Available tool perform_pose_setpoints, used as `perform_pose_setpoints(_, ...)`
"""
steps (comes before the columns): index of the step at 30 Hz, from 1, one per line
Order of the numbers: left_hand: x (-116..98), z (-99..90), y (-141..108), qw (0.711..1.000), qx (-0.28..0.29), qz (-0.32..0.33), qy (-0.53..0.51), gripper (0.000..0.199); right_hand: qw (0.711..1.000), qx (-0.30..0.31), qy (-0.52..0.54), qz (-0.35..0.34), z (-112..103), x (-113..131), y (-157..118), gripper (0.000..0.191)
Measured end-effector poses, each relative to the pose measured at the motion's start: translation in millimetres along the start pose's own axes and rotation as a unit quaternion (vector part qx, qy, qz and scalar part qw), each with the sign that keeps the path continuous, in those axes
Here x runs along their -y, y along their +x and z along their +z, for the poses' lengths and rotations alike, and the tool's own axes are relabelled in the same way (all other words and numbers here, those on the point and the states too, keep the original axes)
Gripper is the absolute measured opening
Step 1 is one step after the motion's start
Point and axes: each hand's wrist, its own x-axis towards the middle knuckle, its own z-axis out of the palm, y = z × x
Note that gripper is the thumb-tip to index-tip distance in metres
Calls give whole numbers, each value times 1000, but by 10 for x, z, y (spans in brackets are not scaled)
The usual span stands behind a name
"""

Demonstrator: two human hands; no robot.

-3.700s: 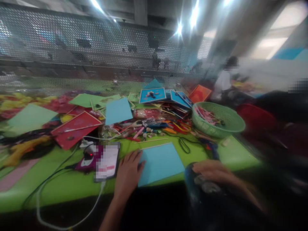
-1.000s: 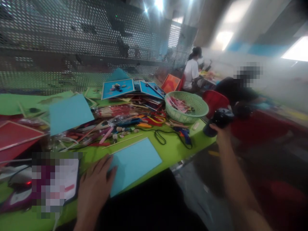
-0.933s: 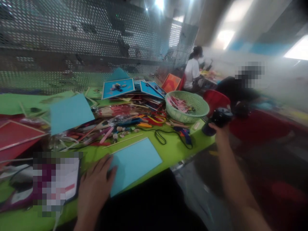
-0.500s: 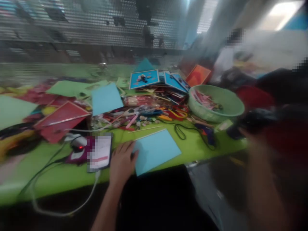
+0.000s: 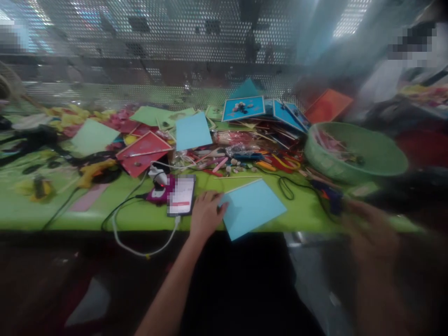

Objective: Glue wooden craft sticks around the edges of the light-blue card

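A light blue card [image 5: 254, 209] with a pale strip along its far edge lies on the green table near the front. My left hand [image 5: 207, 212] is at its left edge, fingers bent and thumb against the card. At the right, my right hand [image 5: 373, 231] is smeared by motion, its fingers close to a dark blue glue gun [image 5: 331, 197] with orange on it. Whether they grip it cannot be made out. Left of my left hand are a phone [image 5: 182, 196] and a purple power strip [image 5: 159, 193] with plugs in it.
Behind the card lie a thin stick [image 5: 238, 177], pens, pebbles and tools. Framed blue pictures [image 5: 244, 108] are piled further back. A green basin [image 5: 367, 151] stands right. A yellow glue gun [image 5: 96, 171], coloured cards and cables occupy the left. Someone [image 5: 381, 86] is blurred beyond.
The view has swung left, so things appear further right. My right hand has come nearer the glue gun on the table. My left hand stays at the blue card's edge.
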Motion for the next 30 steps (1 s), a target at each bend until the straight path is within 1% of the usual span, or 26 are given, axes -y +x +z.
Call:
perform_pose_setpoints(1,0,11,-15,1000,-7,5,0,37,992,37,-89,-85,141,22,-56,34)
perform_pose_setpoints(2,-3,22,-36,1000,-15,9,-2,36,977,88,-132,-142,292,38,-105,31)
perform_pose_setpoints(3,-8,30,-64,1000,-23,13,-4,34,959,153,-152,-183,445,46,-146,32)
perform_pose_setpoints(4,-17,34,-100,999,-30,16,-7,33,940,203,-167,-216,593,44,-179,35)
perform_pose_setpoints(6,-49,25,-191,999,-40,19,-14,31,907,260,-212,-255,846,8,-224,40)
perform_pose_setpoints(8,-99,-4,-300,998,-48,21,-21,29,885,281,-255,-271,1022,-65,-250,42)
perform_pose_setpoints(10,-163,-44,-416,998,-56,24,-26,26,870,295,-285,-274,1126,-153,-261,44)
perform_pose_setpoints(14,-291,-115,-607,996,-63,36,-44,20,852,307,-306,-294,1218,-282,-211,48)
perform_pose_setpoints(18,-363,-177,-652,995,-44,54,-66,23,838,344,-285,-313,1326,-304,-56,47)
perform_pose_setpoints(21,-386,-223,-569,995,-32,55,-77,25,825,372,-273,-327,1454,-289,75,49)
perform_pose_setpoints(25,-387,-226,-351,994,-14,57,-92,26,811,394,-269,-339,1635,-288,217,51)
perform_pose_setpoints(27,-375,-197,-225,994,2,55,-97,32,809,401,-261,-341,1708,-299,269,52)
perform_pose_setpoints(30,-344,-140,-39,994,40,58,-89,39,815,401,-242,-340,1779,-323,321,52)
